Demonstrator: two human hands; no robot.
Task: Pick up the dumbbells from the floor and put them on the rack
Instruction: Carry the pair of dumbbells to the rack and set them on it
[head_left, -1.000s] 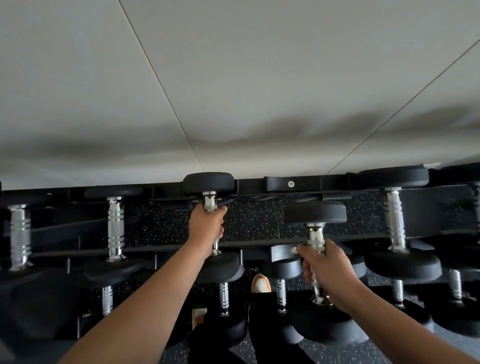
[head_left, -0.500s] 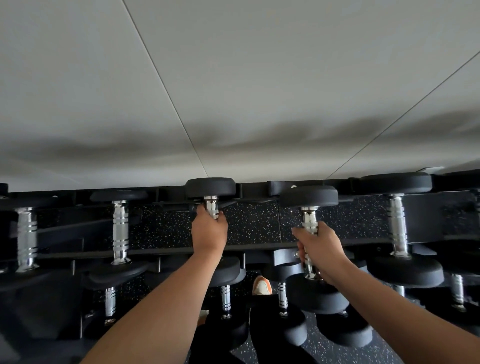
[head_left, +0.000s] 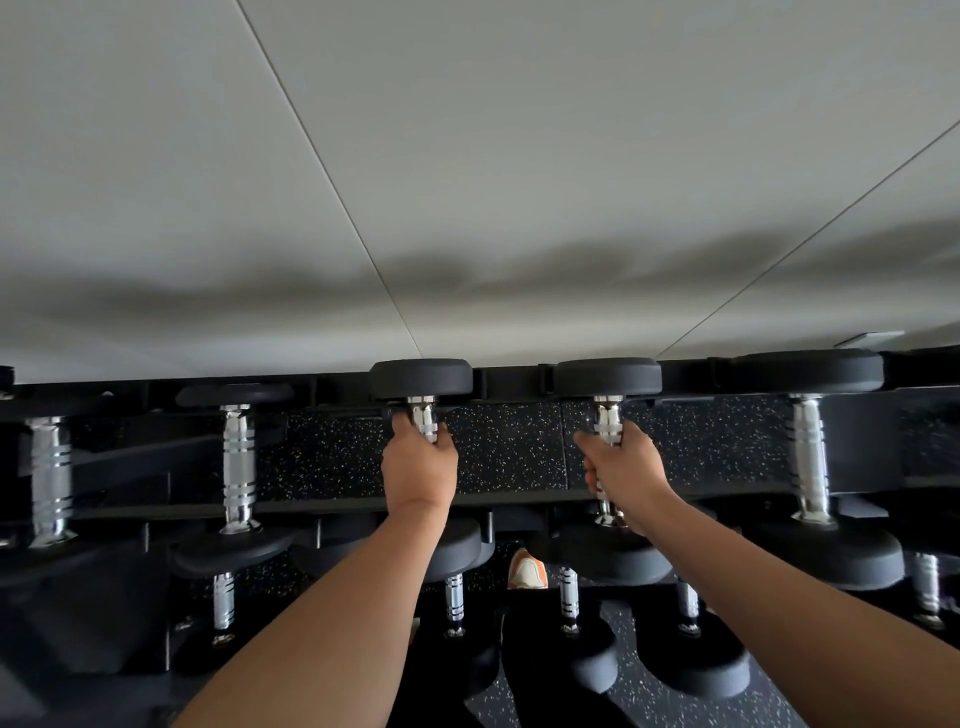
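Head view, the only one: the black rack (head_left: 514, 376) runs across the whole width against a pale wall (head_left: 467, 156), and everything below is placed from it. On the rack's top tier, near its middle, the left hand (head_left: 418, 467) is wrapped around the chrome handle of the left dumbbell (head_left: 421, 378). The fingers curl over the bar just under the far black head, which sits at the rack's back rail. The near head lies below the wrist and is mostly covered by the forearm.

Just to the right on the same tier, the right hand (head_left: 626, 475) is closed in a fist around the handle of the right dumbbell (head_left: 607, 376). Its far head is level with the left one at the back rail, and its near head shows under the wrist at the rack's front rail. Whether either dumbbell bears fully on the rails cannot be told, since the hands and arms cover the contact.

Further along the top tier, racked dumbbells (head_left: 239, 467) with thicker chrome handles stand to the left and right of the two held ones; the outermost are cut by the frame edges. A lower tier holds smaller dumbbells (head_left: 569, 592), partly hidden by both forearms. Speckled black floor (head_left: 509, 452) shows through the rack's gaps. Between the arms, below the rack's front rail, a shoe (head_left: 527, 571) in white and orange peeks out, mostly hidden.
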